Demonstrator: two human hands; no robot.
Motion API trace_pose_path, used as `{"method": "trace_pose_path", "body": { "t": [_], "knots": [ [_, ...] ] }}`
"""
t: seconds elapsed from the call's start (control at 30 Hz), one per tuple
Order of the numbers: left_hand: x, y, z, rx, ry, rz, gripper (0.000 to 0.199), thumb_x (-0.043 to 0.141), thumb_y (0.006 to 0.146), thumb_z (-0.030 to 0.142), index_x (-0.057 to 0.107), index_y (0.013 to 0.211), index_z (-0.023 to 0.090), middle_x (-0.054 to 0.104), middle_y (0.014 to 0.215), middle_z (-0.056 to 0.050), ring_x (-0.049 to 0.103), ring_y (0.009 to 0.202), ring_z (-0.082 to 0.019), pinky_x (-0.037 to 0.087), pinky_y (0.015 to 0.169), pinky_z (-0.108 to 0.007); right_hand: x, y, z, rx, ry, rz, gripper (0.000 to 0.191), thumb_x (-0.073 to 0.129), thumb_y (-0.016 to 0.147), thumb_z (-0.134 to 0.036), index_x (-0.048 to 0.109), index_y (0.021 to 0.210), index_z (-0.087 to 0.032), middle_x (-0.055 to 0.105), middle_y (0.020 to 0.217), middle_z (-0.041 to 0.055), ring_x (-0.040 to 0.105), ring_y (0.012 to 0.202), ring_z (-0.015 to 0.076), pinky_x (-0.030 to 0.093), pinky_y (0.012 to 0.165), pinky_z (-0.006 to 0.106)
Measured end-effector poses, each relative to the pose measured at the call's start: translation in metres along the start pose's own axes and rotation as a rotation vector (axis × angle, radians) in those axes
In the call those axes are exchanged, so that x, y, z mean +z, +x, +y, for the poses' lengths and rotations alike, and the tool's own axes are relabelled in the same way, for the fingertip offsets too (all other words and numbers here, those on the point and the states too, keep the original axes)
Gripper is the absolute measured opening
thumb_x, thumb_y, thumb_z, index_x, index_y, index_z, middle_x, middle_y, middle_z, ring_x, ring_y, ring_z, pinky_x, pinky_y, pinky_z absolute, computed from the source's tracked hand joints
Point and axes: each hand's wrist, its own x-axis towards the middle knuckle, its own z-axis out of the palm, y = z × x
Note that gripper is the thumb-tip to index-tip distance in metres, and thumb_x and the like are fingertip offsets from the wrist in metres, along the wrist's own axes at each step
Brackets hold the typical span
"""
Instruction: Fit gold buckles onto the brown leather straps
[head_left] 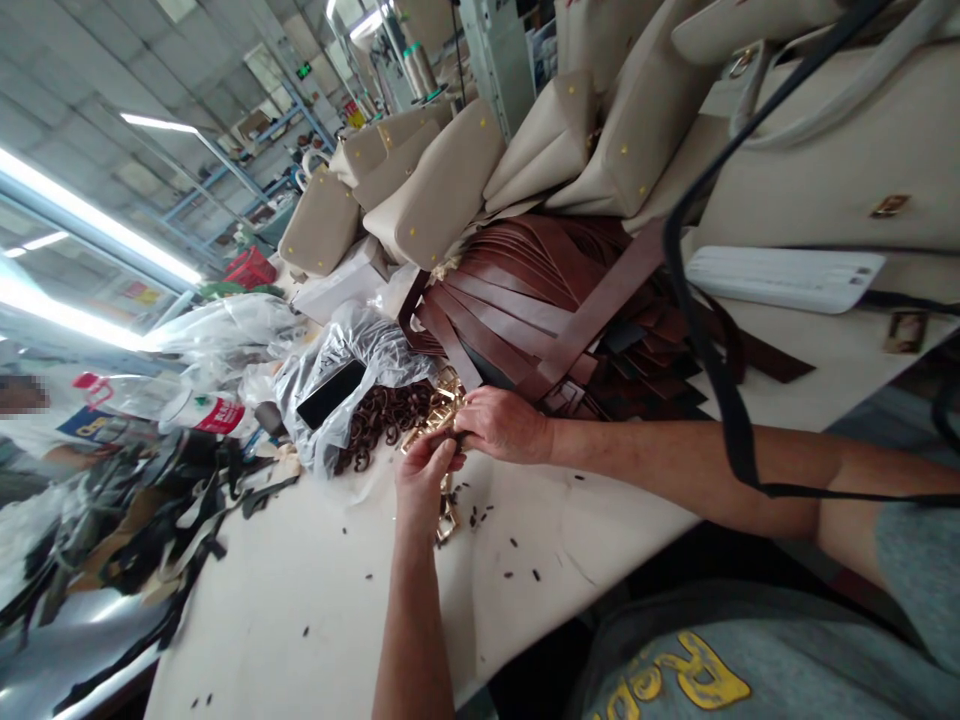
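The left arm (pixel 412 620) is bare and reaches up from the bottom, and the right arm (pixel 675 465) comes in from the side, bent at the elbow. The left hand (pixel 422 472) and right hand (pixel 510 425) meet, with their fingers curled in.

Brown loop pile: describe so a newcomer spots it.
On the white table, find the big fan of brown straps. Left of it in view, a plastic bag carries a flat black rectangle; the brown loop pile sits between that and the gold metal pieces. Its small dark curls contrast with flat straps and shiny metal.
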Motion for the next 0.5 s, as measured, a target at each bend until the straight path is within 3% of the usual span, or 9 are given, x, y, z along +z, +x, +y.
{"method": "trace_pose_path", "body": {
  "t": [0.07, 0.17, 0.37, 0.5],
  "knots": [
    [-0.002, -0.001, 0.002, 0.026, 0.027, 0.008, 0.043, 0.085, 0.063, 0.043, 0.073, 0.094, 0.015, 0.073, 0.083, -0.004, 0.063, 0.062, -0.010, 0.051, 0.063, -0.023, -0.001, 0.001, 0.002, 0.022, 0.021, 0.001, 0.007, 0.063, 0.088, -0.021, 0.067, 0.088, -0.015, 0.070, 0.081, 0.0057, 0.061, 0.083, 0.0207, 0.046, 0.088, 0.034],
    [-0.009, -0.002, 0.002, 0.087, 0.093, 0.064, 0.033, 0.083, 0.066, 0.041, 0.071, 0.083, 0.016, 0.068, 0.071, 0.000, 0.058, 0.059, -0.009, 0.046, 0.058, -0.020, -0.003, 0.002, 0.005, 0.035, 0.048, -0.004, 0.008, 0.066, 0.087, -0.021, 0.066, 0.092, -0.015, 0.070, 0.083, 0.0060, 0.062, 0.087, 0.0207, 0.046, 0.090, 0.035],
    [-0.008, -0.004, 0.003, 0.091, 0.135, 0.004, 0.033, 0.080, 0.068, 0.046, 0.070, 0.070, 0.015, 0.063, 0.061, 0.000, 0.053, 0.055, -0.010, 0.042, 0.056, -0.021, -0.003, 0.001, 0.002, -0.084, 0.088, 0.055, 0.050, 0.075, 0.082, -0.043, 0.060, 0.118, -0.012, 0.072, 0.108, 0.0102, 0.063, 0.099, 0.0227, 0.037, 0.106, 0.044],
    [-0.008, -0.004, 0.006, 0.079, 0.143, -0.013, 0.036, 0.078, 0.069, 0.049, 0.074, 0.078, 0.014, 0.067, 0.066, -0.002, 0.056, 0.058, -0.012, 0.044, 0.057, -0.022, -0.002, 0.001, 0.001, -0.105, 0.043, 0.031, 0.036, 0.066, 0.089, -0.044, 0.066, 0.109, -0.014, 0.074, 0.100, 0.0087, 0.064, 0.095, 0.0216, 0.036, 0.105, 0.045]
  ]
}}
